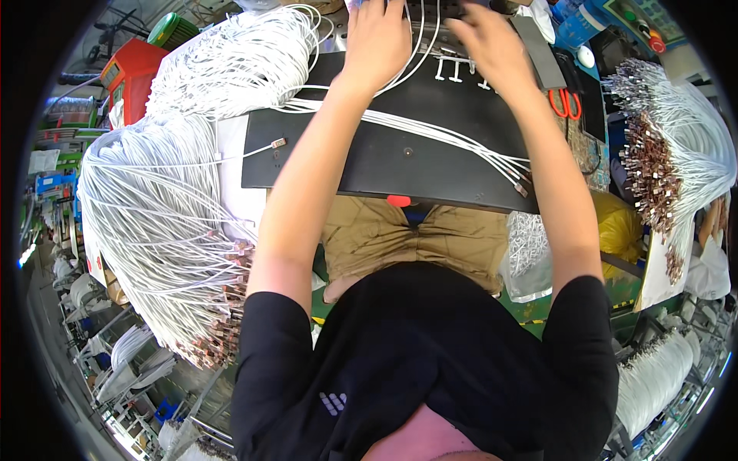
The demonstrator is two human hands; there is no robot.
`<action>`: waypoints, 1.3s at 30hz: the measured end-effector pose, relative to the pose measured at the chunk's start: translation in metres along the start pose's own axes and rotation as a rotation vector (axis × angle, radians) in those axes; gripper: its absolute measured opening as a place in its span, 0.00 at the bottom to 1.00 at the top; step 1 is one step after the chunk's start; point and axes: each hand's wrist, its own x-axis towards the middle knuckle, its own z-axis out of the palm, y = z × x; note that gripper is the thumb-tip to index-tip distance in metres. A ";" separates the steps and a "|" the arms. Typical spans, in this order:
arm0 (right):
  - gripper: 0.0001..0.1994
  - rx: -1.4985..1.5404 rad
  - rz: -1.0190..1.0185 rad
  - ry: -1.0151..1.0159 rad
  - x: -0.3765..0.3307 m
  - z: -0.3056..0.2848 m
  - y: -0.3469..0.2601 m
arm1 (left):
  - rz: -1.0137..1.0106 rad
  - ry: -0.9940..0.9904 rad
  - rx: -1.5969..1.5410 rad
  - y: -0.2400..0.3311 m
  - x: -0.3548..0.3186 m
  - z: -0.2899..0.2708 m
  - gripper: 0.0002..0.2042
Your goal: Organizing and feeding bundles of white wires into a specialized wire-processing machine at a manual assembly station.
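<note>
Across black board [438, 173] | left hand [379, 40] outstretched | right hand [492, 46] outstretched, blurred

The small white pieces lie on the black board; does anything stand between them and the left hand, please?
Yes: in this view, white cables curve down between the left hand and the small white pieces.

Cable workshop, by all signs: around my black workbench [430, 180], white cable bundles [154, 223] w/ plug ends [219, 330] are heaped L & R; red-handled scissors [565, 104] lie near, a clear bag [526, 292] of small white pcs. [526, 247] beside my R leg [469, 238], addl. bundles [661, 380] in bkgd.
</note>
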 end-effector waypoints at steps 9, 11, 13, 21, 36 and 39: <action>0.10 0.136 0.618 -0.034 -0.351 -0.052 0.039 | -1.506 -0.489 -1.564 0.035 -0.267 -0.158 0.14; 0.08 0.531 0.757 -0.099 -0.335 -0.028 -0.022 | -1.734 -0.040 -1.472 0.028 -0.288 -0.155 0.13; 0.08 0.604 0.814 -0.116 -0.319 -0.019 -0.022 | -1.619 -0.018 -1.251 0.005 -0.292 -0.152 0.11; 0.10 0.744 1.050 -0.197 -0.299 -0.023 -0.007 | -1.618 -0.010 -1.048 -0.001 -0.302 -0.143 0.10; 0.08 0.848 1.047 -0.281 -0.285 -0.021 -0.012 | -1.634 -0.058 -1.063 -0.012 -0.300 -0.150 0.13; 0.08 0.833 1.043 -0.166 -0.281 -0.024 -0.030 | -1.746 0.026 -0.982 0.029 -0.276 -0.139 0.14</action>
